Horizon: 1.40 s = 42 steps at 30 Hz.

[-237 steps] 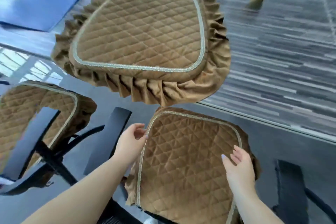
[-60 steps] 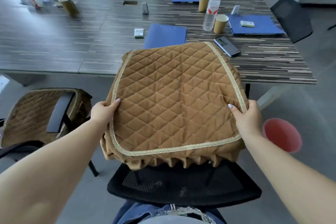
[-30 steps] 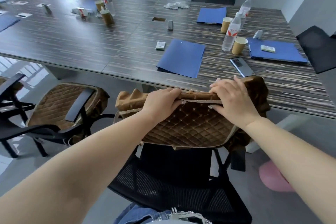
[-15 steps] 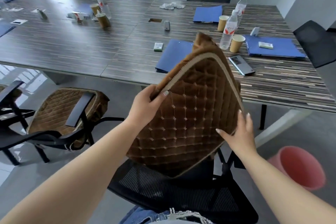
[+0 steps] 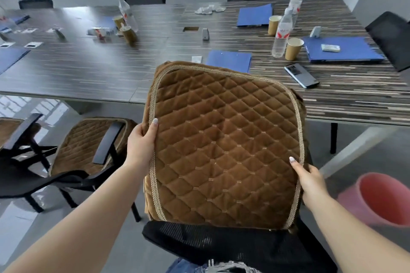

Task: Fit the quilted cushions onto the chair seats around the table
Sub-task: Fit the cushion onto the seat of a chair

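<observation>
**Cushion held square over a bare black seat**

Held up in the centre of the frame: a brown quilted cushion, quilted face toward the camera, tilted so its top edge leans away toward the bench. Clamped on both side edges. Left hand wrapped round the left braided border, thumb lying on the quilted face, fingers hidden behind. Right hand lower down on the right border, one fingertip showing on the front, the rest tucked behind. Staggered grip, probably to keep the floppy pad flat and spread while lining it up.

Directly below, at the bottom of the frame: a black mesh chair, its seat uncovered. Lower edge of the cushion just over the mesh or touching it; cannot tell which. Apparently the next seat to dress, hence the cushion presented face-up and square to it.

Lower left of the frame: a second chair already wearing a matching cushion between its black armrests; at the far left edge, part of a third, likewise covered.

On the bench behind: blue folders, paper cups, water bottles and a phone, all well apart from the work. At the lower right, a pink bin on the floor, near the right forearm.

Likely next: lower and lay flat, then tuck the skirt round the seat rim. Main risk: skirt folded under.
</observation>
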### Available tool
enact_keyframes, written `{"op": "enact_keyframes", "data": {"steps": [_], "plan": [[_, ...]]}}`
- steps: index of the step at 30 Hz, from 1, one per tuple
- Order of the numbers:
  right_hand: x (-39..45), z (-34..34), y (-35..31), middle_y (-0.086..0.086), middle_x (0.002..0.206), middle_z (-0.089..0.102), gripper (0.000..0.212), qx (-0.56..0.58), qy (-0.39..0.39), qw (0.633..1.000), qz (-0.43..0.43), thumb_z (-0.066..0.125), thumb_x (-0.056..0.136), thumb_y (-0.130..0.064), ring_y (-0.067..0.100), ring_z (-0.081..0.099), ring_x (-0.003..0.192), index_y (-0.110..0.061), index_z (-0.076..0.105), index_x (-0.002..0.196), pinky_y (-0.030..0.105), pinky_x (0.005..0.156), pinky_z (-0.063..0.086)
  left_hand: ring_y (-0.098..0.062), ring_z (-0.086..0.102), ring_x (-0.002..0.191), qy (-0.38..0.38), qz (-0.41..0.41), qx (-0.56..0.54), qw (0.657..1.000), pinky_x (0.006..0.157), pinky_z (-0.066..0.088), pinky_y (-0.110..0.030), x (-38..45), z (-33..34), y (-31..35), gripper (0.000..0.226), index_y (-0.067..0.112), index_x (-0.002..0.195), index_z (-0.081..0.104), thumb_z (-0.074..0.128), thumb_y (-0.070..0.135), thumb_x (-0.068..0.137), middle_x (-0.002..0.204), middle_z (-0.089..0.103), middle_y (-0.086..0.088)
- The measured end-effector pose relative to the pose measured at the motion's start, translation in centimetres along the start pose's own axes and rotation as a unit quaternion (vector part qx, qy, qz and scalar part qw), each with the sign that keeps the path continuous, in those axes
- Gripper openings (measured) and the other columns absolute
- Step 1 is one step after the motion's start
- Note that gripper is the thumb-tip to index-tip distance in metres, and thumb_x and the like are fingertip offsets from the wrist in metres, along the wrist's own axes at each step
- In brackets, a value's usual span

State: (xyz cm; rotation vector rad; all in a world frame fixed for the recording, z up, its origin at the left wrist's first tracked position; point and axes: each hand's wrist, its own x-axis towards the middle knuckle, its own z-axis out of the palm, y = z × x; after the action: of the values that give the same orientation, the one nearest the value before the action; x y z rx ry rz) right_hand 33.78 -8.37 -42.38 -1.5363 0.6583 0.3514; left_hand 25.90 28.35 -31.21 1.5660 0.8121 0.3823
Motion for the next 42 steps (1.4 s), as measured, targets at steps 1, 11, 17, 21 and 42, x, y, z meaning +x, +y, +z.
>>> {"op": "enact_keyframes", "data": {"steps": [1, 11, 17, 21, 42], "plan": [[0.0, -0.1, 0.4, 0.008, 0.111, 0.062, 0.052, -0.010, 0.009, 1.000, -0.001, 0.072, 0.081, -0.040, 0.030, 0.061, 0.096, -0.012, 0.056, 0.121, 0.042, 0.086, 0.051, -0.025, 0.066, 0.098, 0.008, -0.006, 0.029, 1.000, 0.086, 0.055, -0.041, 0.2, 0.1, -0.8, 0.030, 0.019, 0.094, 0.063, 0.060, 0.049, 0.087, 0.105, 0.069, -0.009], [0.4, -2.0, 6.0, 0.015, 0.102, 0.068, 0.040, -0.099, 0.073, 0.991, 0.057, 0.071, 0.083, -0.032, 0.034, 0.065, 0.090, -0.005, 0.064, 0.112, 0.039, 0.077, 0.054, -0.017, 0.054, 0.098, -0.034, -0.076, 0.218, 0.972, 0.084, 0.042, -0.030, 1.3, 2.3, -9.0, 0.046, 0.011, 0.130, 0.050, 0.063, 0.026, 0.089, 0.120, 0.059, -0.005], [2.8, -0.7, 7.1, 0.015, 0.101, 0.065, 0.033, -0.151, 0.103, 0.980, 0.073, 0.068, 0.086, -0.024, 0.033, 0.061, 0.089, -0.003, 0.062, 0.111, 0.038, 0.081, 0.048, -0.031, 0.054, 0.118, -0.043, -0.148, 0.300, 0.941, 0.097, 0.042, -0.038, 4.2, 4.4, -13.0, 0.054, 0.008, 0.137, 0.044, 0.061, 0.023, 0.089, 0.131, 0.056, -0.013], [5.4, 0.2, 7.5, 0.017, 0.106, 0.065, 0.037, -0.164, 0.126, 0.975, 0.077, 0.067, 0.087, -0.024, 0.035, 0.061, 0.093, -0.002, 0.061, 0.116, 0.036, 0.078, 0.047, -0.032, 0.053, 0.119, -0.058, -0.169, 0.319, 0.931, 0.102, 0.043, -0.042, 6.5, 6.4, -15.3, 0.055, 0.008, 0.137, 0.043, 0.062, 0.026, 0.088, 0.132, 0.056, -0.013], [24.4, 5.0, 17.9, 0.013, 0.122, 0.062, 0.046, -0.285, 0.130, 0.944, 0.105, 0.062, 0.090, -0.027, 0.036, 0.057, 0.111, -0.011, 0.050, 0.132, 0.037, 0.087, 0.041, -0.041, 0.043, 0.127, -0.136, -0.234, 0.471, 0.839, 0.106, 0.037, -0.048, 18.9, 16.2, -35.1, 0.073, 0.019, 0.147, 0.030, 0.067, 0.029, 0.085, 0.138, 0.044, -0.020]]}}
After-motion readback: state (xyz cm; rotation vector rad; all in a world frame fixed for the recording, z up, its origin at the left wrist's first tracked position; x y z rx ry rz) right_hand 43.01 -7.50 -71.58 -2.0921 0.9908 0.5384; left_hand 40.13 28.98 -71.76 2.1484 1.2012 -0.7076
